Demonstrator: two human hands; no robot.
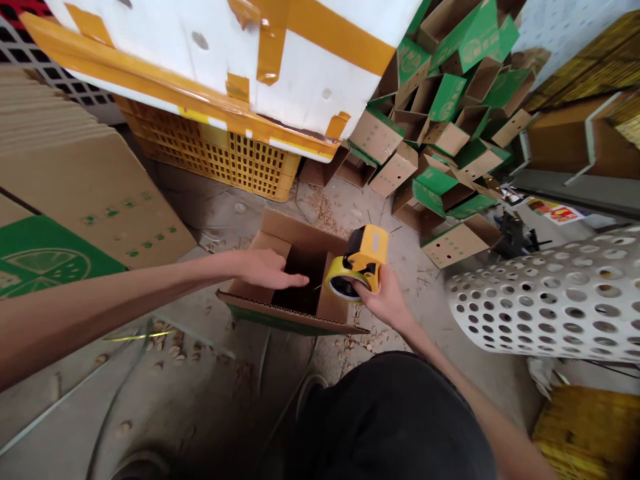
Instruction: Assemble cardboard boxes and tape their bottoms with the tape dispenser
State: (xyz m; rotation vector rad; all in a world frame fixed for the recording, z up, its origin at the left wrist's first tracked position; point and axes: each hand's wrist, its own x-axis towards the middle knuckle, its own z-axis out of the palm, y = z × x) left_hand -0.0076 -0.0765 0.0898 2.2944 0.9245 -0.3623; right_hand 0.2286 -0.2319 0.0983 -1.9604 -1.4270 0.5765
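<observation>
The right hand (381,300) grips a yellow tape dispenser (364,255), holding it just over the right side of an open cardboard box (305,239). The left hand (265,269), flat and unclenched, reaches in over the box's dark opening from the left.

Right grip (380,300) around tape dispenser (363,263). Directly left: open carton (305,233), mouth passable, left grip (265,270) over it. Right: narrow concrete floor (425,313) gap, then perforated white cylinder (550,300) blocking. Ahead: heaped green-printed cartons (445,140); yellow plastic crate (215,153) beyond carton.
</observation>
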